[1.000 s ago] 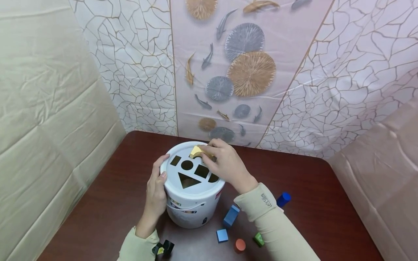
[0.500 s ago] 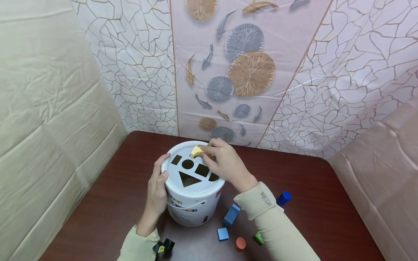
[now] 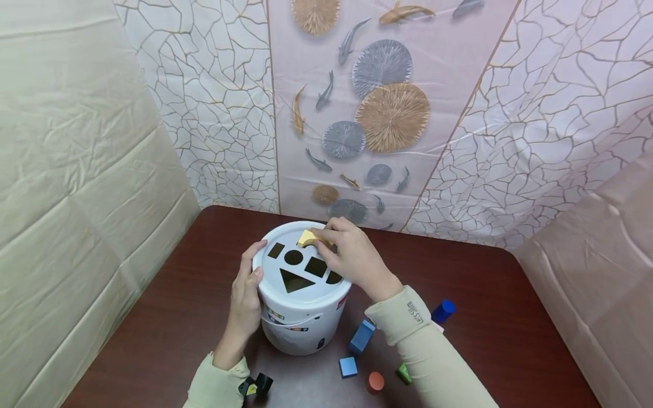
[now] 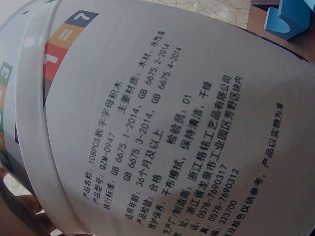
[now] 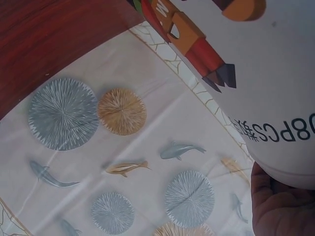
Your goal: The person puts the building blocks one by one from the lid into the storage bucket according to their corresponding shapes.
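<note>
A white shape-sorter bucket (image 3: pixel 301 317) stands on the dark wooden table (image 3: pixel 153 317); its lid has a rectangle, a circle, a square, a triangle and other cut-outs. My left hand (image 3: pixel 245 294) grips the bucket's left side at the rim. My right hand (image 3: pixel 347 255) pinches a yellow wooden block (image 3: pixel 308 237) against the far part of the lid. The left wrist view is filled by the bucket's printed label (image 4: pixel 167 132). The right wrist view shows the bucket wall (image 5: pixel 256 73) and part of my right hand (image 5: pixel 283 206).
Loose blocks lie on the table right of the bucket: a blue arch block (image 3: pixel 361 336), a small blue cube (image 3: pixel 348 366), an orange cylinder (image 3: pixel 374 382), a green piece (image 3: pixel 404 373) and a blue cylinder (image 3: pixel 442 311). Patterned sheets wall in the table on three sides.
Almost nothing differs; the yellow block stays pinched at the same spot on the lid, and both hands keep their places.
</note>
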`<state>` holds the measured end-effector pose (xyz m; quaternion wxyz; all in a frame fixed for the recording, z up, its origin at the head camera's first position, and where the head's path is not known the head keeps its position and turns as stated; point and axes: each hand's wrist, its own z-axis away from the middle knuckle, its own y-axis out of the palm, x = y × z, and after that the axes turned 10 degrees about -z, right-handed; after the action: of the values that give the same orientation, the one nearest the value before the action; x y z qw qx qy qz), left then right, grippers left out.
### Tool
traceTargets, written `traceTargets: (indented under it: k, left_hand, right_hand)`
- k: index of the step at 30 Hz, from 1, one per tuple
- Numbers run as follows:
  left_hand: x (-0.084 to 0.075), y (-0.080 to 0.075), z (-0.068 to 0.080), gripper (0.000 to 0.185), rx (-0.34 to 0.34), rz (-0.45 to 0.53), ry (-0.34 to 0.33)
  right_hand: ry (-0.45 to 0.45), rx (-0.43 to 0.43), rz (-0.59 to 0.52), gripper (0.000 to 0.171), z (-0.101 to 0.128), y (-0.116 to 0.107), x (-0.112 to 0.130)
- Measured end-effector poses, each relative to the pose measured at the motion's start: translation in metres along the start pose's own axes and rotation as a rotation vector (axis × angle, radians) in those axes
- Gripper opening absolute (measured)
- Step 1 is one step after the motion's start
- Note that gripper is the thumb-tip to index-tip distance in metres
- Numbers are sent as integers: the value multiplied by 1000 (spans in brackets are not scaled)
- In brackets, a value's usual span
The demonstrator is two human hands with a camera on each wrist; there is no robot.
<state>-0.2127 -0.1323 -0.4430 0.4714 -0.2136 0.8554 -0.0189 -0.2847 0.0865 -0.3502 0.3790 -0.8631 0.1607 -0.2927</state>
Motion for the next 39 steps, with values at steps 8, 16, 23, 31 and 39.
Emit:
traceTargets:
  k: [8,16,23,31,39]
  left_hand:
    - [0,0,0,52,-6,9,-2]
    - [-1,0,0,51,-9,8,8]
    - [-1,1,1,51,-4,27,-9]
    - [0,0,2,50,-2,59,-25]
    - [-1,1,1,50,5,73,-14]
  right_hand:
    - [-24,4,25,21,0,-1,1]
    - [-38,8,25,13,2,-1,1]
    - [-73,-182,65,16,8,-4,-9]
    - [181,-117,198,24,58,-36,-60]
    - [654,306,205,53,160,-95,-118]
